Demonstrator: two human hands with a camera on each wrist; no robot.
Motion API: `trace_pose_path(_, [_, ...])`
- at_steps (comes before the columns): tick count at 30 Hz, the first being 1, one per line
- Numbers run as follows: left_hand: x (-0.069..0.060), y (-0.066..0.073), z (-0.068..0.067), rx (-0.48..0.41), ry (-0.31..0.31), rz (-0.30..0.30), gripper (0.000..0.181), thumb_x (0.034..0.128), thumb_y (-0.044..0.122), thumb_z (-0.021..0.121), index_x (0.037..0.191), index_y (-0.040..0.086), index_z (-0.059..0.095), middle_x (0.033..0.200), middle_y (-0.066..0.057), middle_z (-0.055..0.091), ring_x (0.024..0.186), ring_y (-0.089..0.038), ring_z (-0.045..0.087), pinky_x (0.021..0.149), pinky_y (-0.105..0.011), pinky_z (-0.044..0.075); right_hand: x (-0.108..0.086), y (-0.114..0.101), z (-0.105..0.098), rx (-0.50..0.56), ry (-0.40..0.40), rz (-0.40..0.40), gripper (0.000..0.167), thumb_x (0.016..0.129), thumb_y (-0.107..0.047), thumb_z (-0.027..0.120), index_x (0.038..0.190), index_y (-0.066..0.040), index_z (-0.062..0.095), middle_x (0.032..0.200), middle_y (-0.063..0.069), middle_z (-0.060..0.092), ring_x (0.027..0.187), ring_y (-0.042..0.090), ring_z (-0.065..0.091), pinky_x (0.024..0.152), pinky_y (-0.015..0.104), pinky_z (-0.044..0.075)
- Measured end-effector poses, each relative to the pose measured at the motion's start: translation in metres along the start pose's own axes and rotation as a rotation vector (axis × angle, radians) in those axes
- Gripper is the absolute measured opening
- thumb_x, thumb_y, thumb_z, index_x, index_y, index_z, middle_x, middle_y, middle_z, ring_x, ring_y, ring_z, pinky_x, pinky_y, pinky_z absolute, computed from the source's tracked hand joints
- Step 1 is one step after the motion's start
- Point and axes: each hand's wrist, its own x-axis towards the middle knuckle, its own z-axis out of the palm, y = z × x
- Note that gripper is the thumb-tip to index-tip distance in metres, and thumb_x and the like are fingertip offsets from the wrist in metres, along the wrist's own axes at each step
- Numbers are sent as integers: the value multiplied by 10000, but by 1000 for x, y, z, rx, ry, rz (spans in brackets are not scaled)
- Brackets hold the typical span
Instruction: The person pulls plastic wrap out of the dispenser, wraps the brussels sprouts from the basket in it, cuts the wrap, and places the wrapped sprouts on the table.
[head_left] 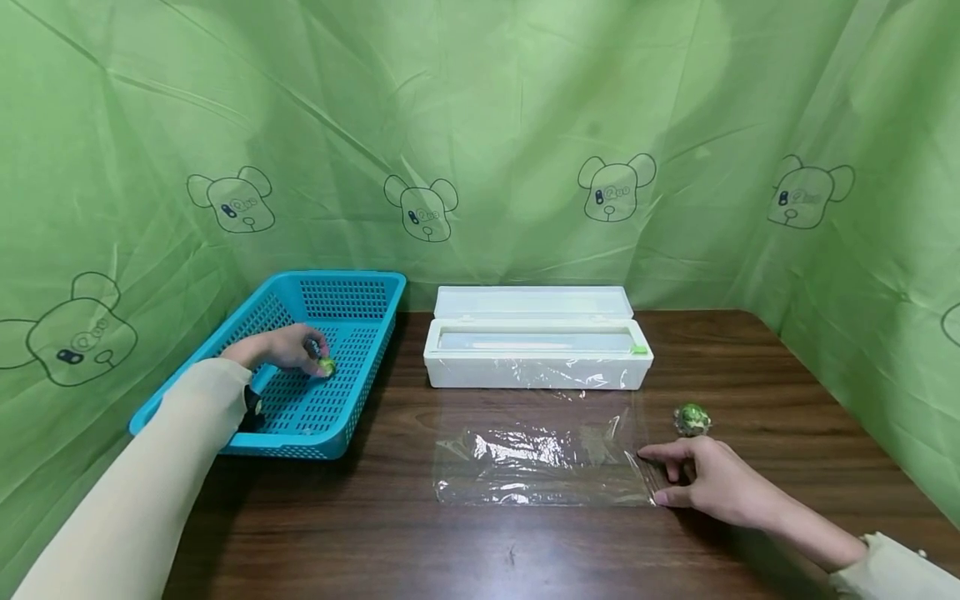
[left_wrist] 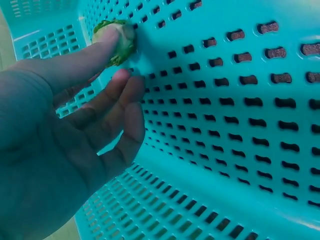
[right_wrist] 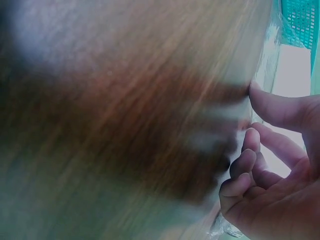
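Inside the blue basket, my left hand [head_left: 288, 348] pinches a small Brussels sprout [left_wrist: 120, 42], its thumb across the sprout's pale side. The other fingers curl loosely beneath, close to the basket floor. Clear cling film [head_left: 532, 462] lies spread on the table, reaching forward from a white cling film box [head_left: 540, 367] with its lid up. At the film's right edge, my right hand [head_left: 716, 479] touches it with the thumb and index fingertips set apart. Just beyond that hand sits another sprout [head_left: 692, 419], wrapped in shiny film.
The blue basket [head_left: 360, 392] stands at the left, with perforated walls and floor. A brown wooden table [head_left: 360, 533] carries everything. Green cloth [head_left: 510, 100] printed with bear heads hangs behind and along both sides.
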Motion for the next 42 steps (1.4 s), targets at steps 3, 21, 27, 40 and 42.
trace_pose_path(3, [2, 0, -1, -27, -17, 35, 267, 966, 34, 745, 1167, -49, 589, 1026, -191, 616, 760, -202, 543, 666, -334, 499, 0, 0, 0, 5, -4, 3, 582, 766, -232, 942, 1272, -26, 740, 779, -67, 525, 602, 20, 415, 551, 255, 389])
trace_pose_path(21, [8, 5, 1, -143, -67, -30, 410, 963, -9, 734, 1355, -62, 623, 1238, -242, 613, 982, -241, 623, 836, -472, 581, 1, -1, -1, 49, -22, 16, 599, 779, -220, 934, 1293, 2, 723, 773, -48, 535, 614, 30, 437, 552, 257, 410])
trace_pose_path(27, [4, 7, -2, -188, -38, 25, 422, 963, 31, 754, 1374, -11, 668, 1419, -268, 562, 1016, -258, 644, 813, -455, 596, 1, -2, -1, 51, -22, 20, 599, 775, -215, 936, 1290, 4, 724, 773, -45, 533, 611, 31, 435, 555, 257, 409])
trace_pose_path(40, [-5, 18, -11, -252, -11, 95, 467, 965, 32, 757, 1410, -33, 633, 1453, -277, 544, 896, -242, 683, 851, -477, 600, 1, -1, -1, 50, -20, 26, 604, 764, -221, 943, 1290, -15, 729, 778, -46, 530, 624, 33, 438, 570, 260, 408])
trace_pose_path(42, [-8, 20, -12, -256, -12, 101, 472, 965, 30, 757, 1415, -33, 628, 1456, -279, 540, 934, -265, 691, 863, -469, 599, 1, -1, -1, 46, -18, 26, 605, 761, -223, 944, 1289, -19, 730, 777, -49, 530, 624, 31, 438, 570, 259, 407])
